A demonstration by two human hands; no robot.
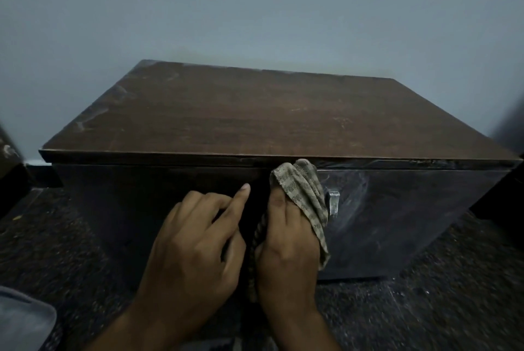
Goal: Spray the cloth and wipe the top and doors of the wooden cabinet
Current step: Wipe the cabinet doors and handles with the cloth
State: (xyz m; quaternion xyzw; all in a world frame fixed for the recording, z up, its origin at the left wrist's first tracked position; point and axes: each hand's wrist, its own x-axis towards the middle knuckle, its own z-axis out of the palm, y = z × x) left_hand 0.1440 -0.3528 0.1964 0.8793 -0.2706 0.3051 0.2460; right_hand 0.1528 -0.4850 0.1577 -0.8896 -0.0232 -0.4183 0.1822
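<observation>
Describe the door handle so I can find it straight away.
Start at the dark wooden cabinet against the grey wall, then drop to its right door. The handle is a small upright metal bar near that door's left edge, just right of the cloth in the right hand; it is the only shiny metal there.

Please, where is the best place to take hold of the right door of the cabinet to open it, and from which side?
Probably the small metal handle on the right door. It stands out from the flat front near the door's inner edge, beside the cloth in the right hand. Approach from the front and hook fingers round it; the door face offers nothing else to grip.
</observation>
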